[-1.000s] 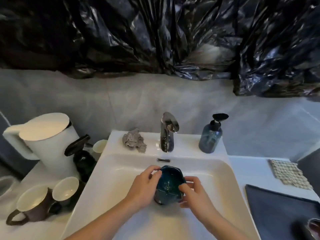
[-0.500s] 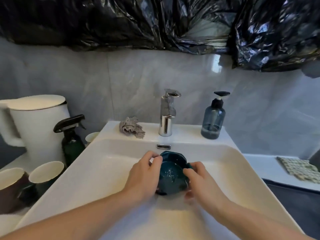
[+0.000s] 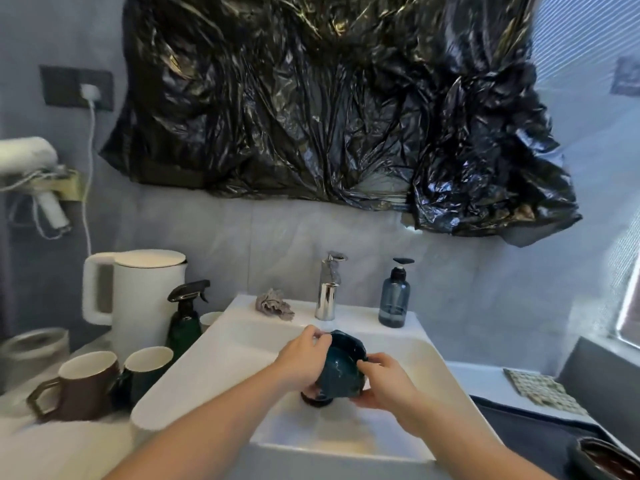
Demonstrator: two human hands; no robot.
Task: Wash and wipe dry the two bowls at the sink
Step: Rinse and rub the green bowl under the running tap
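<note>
A dark teal bowl (image 3: 341,370) is tilted over the white sink (image 3: 221,362), its opening turned away toward the chrome tap (image 3: 327,294). My left hand (image 3: 303,358) grips its left rim and my right hand (image 3: 384,382) holds its right rim and side. A second dark bowl (image 3: 602,460) with a brownish inside sits at the bottom right edge on a dark mat (image 3: 526,434). A crumpled grey cloth (image 3: 273,304) lies on the sink's back ledge, left of the tap.
A blue soap dispenser (image 3: 394,299) stands right of the tap. Left of the sink are a white kettle (image 3: 138,299), a dark spray bottle (image 3: 185,315), a brown mug (image 3: 81,386) and a green mug (image 3: 145,370). A woven coaster (image 3: 540,389) lies at the right. Black plastic sheeting hangs above.
The bowl has been lifted and tipped so its opening faces away from me. Both hands stay on it. The camera has tilted upward.
</note>
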